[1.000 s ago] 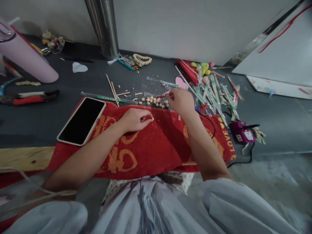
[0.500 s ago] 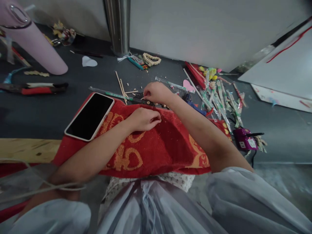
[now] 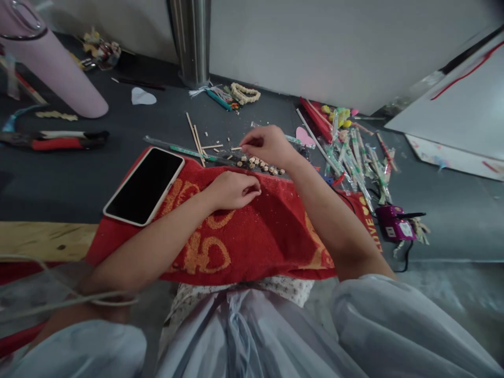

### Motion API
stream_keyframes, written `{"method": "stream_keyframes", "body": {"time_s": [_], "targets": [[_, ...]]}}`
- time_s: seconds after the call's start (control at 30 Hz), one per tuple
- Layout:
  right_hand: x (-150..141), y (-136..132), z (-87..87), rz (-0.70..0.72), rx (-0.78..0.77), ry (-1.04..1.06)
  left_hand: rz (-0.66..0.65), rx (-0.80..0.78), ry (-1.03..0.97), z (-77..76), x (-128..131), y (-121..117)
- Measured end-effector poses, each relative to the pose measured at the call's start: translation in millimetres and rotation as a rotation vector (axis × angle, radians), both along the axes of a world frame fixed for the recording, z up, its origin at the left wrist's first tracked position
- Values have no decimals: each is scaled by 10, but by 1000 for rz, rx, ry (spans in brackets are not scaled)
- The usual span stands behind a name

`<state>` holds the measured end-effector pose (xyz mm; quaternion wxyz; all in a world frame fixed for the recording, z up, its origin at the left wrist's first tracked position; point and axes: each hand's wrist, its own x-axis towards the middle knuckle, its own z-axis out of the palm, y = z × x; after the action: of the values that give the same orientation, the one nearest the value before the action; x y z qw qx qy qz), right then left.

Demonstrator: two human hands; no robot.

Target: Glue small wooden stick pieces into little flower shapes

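Note:
My left hand (image 3: 233, 190) rests on a red towel (image 3: 252, 236) with orange lettering, its fingers curled in a pinch; anything between them is too small to make out. Just past the towel's far edge, my right hand (image 3: 268, 147) hovers over a heap of small wooden beads (image 3: 263, 165), its thumb and forefinger pinched on something tiny. A phone (image 3: 145, 185) with a dark screen lies on the towel's left end. Thin wooden sticks (image 3: 196, 138) lie left of the beads.
A pink tube (image 3: 51, 68) and red-handled pliers (image 3: 59, 140) lie at the left. A metal pole (image 3: 191, 42) stands at the back. Several wrapped sticks (image 3: 354, 157) and a purple glue gun (image 3: 395, 224) lie to the right. A white board (image 3: 464, 110) leans at far right.
My right hand swung left from the right end of the bead heap, dipped to the beads, then lifted slightly with its fingers pinched. My left hand stayed on the towel.

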<state>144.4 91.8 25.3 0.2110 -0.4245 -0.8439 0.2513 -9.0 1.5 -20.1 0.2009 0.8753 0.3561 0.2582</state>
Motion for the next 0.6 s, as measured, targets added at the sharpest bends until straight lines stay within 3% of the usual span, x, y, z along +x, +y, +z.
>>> {"method": "stream_keyframes", "body": {"time_s": [0.13, 0.23, 0.43, 0.6], "targets": [[275, -266, -75, -29, -196, 445, -5, 28, -85, -8, -4, -11], [412, -460, -166, -74, -246, 624, 1, 73, -163, -3, -1, -33], [494, -608, -322, -84, -292, 805, 33, 292, -240, 33, -3, -38], [495, -602, -350, -54, -296, 784, 104, 420, -256, 62, -31, -19]]}}
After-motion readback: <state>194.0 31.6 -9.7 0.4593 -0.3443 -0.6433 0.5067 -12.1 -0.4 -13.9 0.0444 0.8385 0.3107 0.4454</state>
